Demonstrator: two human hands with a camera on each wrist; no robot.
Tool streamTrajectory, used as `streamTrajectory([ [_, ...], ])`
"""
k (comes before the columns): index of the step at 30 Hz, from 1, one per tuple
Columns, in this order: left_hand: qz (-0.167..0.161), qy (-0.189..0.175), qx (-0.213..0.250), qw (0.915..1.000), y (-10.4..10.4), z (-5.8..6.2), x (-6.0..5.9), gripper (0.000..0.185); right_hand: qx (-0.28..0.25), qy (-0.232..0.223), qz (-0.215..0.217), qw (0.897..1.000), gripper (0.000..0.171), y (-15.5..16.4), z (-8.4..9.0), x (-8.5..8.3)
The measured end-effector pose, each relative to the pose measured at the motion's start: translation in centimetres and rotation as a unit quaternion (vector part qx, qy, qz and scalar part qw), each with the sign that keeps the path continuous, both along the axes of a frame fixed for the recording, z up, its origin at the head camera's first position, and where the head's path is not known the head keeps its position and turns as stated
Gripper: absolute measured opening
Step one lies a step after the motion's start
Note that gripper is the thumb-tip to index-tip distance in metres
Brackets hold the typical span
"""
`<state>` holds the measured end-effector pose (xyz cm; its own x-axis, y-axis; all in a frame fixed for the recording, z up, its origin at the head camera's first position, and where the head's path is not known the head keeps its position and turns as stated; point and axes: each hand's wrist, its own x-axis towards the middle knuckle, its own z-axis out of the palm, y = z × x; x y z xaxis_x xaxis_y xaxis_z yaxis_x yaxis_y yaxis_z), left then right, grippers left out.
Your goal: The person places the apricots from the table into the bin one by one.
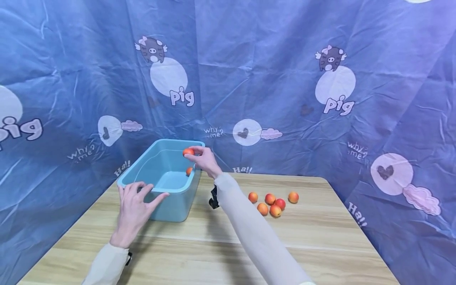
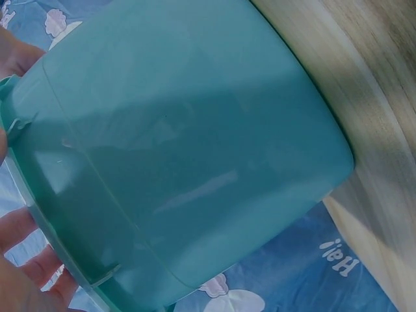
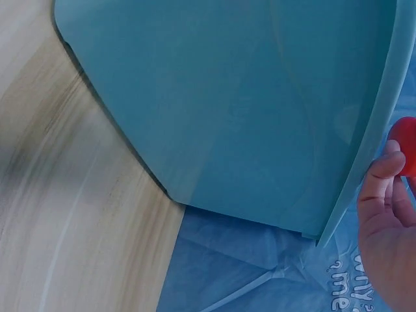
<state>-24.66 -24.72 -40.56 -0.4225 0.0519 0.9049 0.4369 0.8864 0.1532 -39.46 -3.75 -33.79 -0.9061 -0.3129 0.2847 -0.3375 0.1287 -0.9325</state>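
Note:
A light blue plastic bin stands at the left of the table. My right hand pinches a small round red-orange fruit between thumb and fingertips, above the bin's right rim. In the right wrist view the held fruit looks plain red. Another orange fruit lies inside the bin, partly hidden by its right wall. At the near rim, my left hand has its fingers spread, with fingertips at the edge and the thumb stretched to the right. The left wrist view shows fingers beside that rim.
Several red and orange fruits lie loosely grouped on the right half of the wooden table. A blue printed cloth hangs close behind the table and along both sides.

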Motion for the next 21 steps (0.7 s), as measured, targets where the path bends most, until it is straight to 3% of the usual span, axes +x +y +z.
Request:
streamTrajectory([
  [5, 0.002, 0.008, 0.008, 0.9999, 0.13, -0.14, -0.19, 0.078, 0.013, -0.006, -0.026, 1.0, 0.033, -0.39, -0.03, -0.2],
  [10, 0.006, 0.004, 0.012, 0.9999, 0.13, -0.23, -0.19, 0.08, 0.029, -0.009, -0.048, 0.998, 0.035, -0.69, 0.03, -0.12],
  [21, 0.002, 0.001, 0.013, 0.9999, 0.07, -0.34, -0.21, 0.078, 0.031, -0.015, -0.054, 0.998, 0.038, -0.99, 0.3, 0.14],
])
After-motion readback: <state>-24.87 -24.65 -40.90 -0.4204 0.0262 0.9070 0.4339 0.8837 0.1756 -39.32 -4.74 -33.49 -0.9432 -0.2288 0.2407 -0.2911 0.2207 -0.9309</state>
